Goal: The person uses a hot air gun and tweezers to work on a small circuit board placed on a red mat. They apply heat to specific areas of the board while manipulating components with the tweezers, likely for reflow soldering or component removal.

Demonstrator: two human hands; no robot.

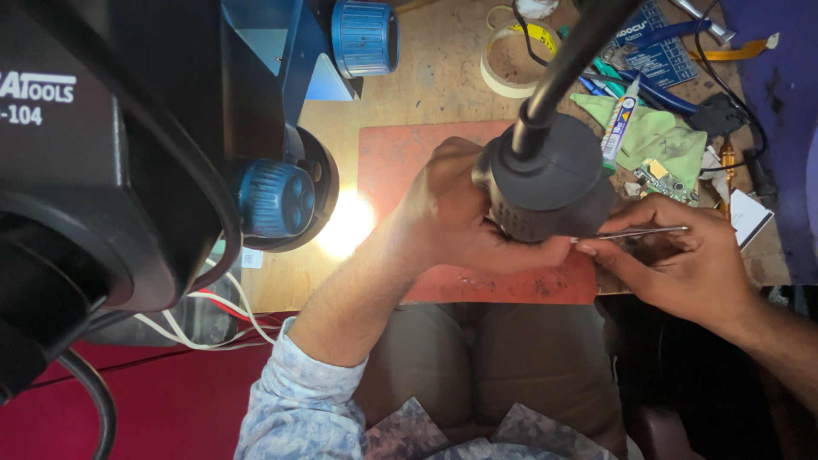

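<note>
My left hand [452, 217] grips a black hot-air tool handle [550, 175], held upright over a red work mat [400, 153], its thick black hose running up and out of view. My right hand [682, 255] pinches thin metal tweezers [635, 232], whose tips reach left to the base of the black handle, close to my left thumb. What the tweezers touch is hidden under the handle.
A black and blue microscope [153, 162] fills the left, with a bright lamp spot [345, 226] on the wooden bench. At the back lie a tape roll [503, 60], a green cloth [656, 136], a small tube [619, 123], a circuit board [665, 181], blue-handled pliers and cables.
</note>
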